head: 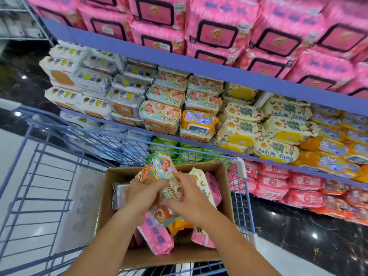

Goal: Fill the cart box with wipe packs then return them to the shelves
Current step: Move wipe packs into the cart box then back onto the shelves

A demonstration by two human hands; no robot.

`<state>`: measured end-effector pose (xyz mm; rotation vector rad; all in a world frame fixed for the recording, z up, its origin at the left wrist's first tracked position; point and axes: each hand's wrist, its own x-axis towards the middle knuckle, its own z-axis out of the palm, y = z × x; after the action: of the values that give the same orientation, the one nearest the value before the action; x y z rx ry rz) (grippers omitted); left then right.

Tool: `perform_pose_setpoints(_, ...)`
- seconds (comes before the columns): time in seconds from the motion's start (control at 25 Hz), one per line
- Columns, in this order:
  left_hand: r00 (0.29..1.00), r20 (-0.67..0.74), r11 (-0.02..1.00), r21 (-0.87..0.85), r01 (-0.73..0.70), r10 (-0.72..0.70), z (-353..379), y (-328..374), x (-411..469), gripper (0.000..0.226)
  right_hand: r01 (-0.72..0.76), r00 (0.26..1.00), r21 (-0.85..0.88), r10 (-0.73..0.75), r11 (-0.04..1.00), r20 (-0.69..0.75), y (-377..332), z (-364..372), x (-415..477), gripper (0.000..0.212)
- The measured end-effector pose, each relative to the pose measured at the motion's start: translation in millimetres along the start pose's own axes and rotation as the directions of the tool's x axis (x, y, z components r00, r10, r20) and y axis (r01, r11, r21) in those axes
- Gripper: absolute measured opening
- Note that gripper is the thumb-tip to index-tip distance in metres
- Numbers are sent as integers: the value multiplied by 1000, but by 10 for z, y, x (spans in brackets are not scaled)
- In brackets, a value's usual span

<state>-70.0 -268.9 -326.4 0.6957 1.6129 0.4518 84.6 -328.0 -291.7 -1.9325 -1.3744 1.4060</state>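
Observation:
A brown cardboard box (220, 172) sits in the blue wire cart (59, 176) and holds several wipe packs: pink ones (157, 236), a cream one (201, 182), an orange one (179, 224). Both hands are inside the box. My left hand (143, 198) and my right hand (189, 198) together grip a teal and orange bear-print wipe pack (161, 168), which sticks up tilted above the other packs.
Blue shelves (179, 62) right beyond the cart carry stacked wipe packs: big pink packs on top, white, bear-print and cream "Baby Wipes" packs (241, 130) in the middle, green and pink packs lower down. Glossy black floor (298, 236) lies to the right.

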Motion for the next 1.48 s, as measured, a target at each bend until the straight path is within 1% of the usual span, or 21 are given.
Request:
perform_pose_setpoints(0.08,999,26,997,-64,-37,39,72,294,-142,84,55,997,28,-53,998,-62,-87,-130,-57,91)
perform_pose_setpoints(0.16,991,95,987,-144,-78,92,183,555,-234,93,62,994,110,-51,992,-97,-219,-322,-76,101)
perform_pose_setpoints(0.28,986,120,989,-103,-103,115,335,835,-295,92,78,993,189,-60,979,-98,-288,-570,-21,96)
perform_pose_setpoints(0.36,991,88,995,-31,-99,101,386,866,-290,90,73,997,195,-72,978,-17,-255,-663,54,88)
perform_pose_setpoints(0.4,992,87,996,-32,-86,88,385,814,-225,98,68,997,181,-74,981,27,-218,-710,101,87)
perform_pose_setpoints(0.44,996,59,998,-3,-59,60,380,748,-192,102,35,995,155,-49,987,87,-178,-756,157,88)
perform_pose_setpoints(0.48,999,16,998,40,-37,37,377,664,-183,98,1,987,123,-20,992,158,-126,-810,232,92)
perform_pose_setpoints(0.52,999,-28,997,80,-15,17,355,531,-158,88,-27,980,81,10,996,197,-75,-875,319,94)
perform_pose_setpoints(0.6,992,-126,996,76,40,-30,360,319,-180,58,-44,980,-21,47,999,194,39,-1063,581,90)
perform_pose_setpoints(0.64,982,-179,995,64,73,-60,380,202,-167,53,-30,982,-81,44,996,183,73,-1163,753,86)
perform_pose_setpoints(0.72,948,-283,979,100,178,-143,468,4,-92,63,25,986,-237,15,971,166,126,-1313,1166,82)
perform_pose_setpoints(0.8,930,-319,922,274,274,-182,557,-194,42,67,58,987,-413,9,909,158,153,-1415,1574,78)
perform_pose_setpoints(0.96,911,-327,804,454,384,-251,615,-831,582,115,38,999,-635,-5,772,53,205,-1600,2312,78)
perform_pose_setpoints(1.04,928,-334,739,582,339,-163,620,-697,614,121,32,999,-776,-43,630,7,255,-1649,2638,77)
perform_pose_setpoints(1.08,947,-304,687,667,289,-104,621,-461,506,114,36,997,-826,-75,563,-7,289,-1667,2760,77)
perform_pose_setpoints(1.16,980,-200,557,814,166,-1,593,-11,311,81,45,993,-872,-114,487,-13,338,-1681,2941,80)
perform_pose_setpoints(1.24,981,-108,481,876,17,162,635,471,191,51,58,990,-892,-138,448,-5,377,-1664,3049,81)
perform_pose_setpoints(1.28,962,-38,455,885,-93,269,687,659,183,45,63,989,-900,-149,431,-2,399,-1644,3075,81)
perform_pose_setpoints(1.36,885,144,372,869,-328,444,810,991,324,44,71,986,-908,-167,413,1,439,-1603,3076,78)
perform_pose_setpoints(1.44,810,293,265,841,-471,508,968,1225,615,49,73,987,-895,-159,441,3,448,-1571,3052,70)
perform_pose_setpoints(1.48,792,328,256,823,-507,514,1054,1321,754,52,74,987,-882,-158,466,-1,436,-1570,3019,66)
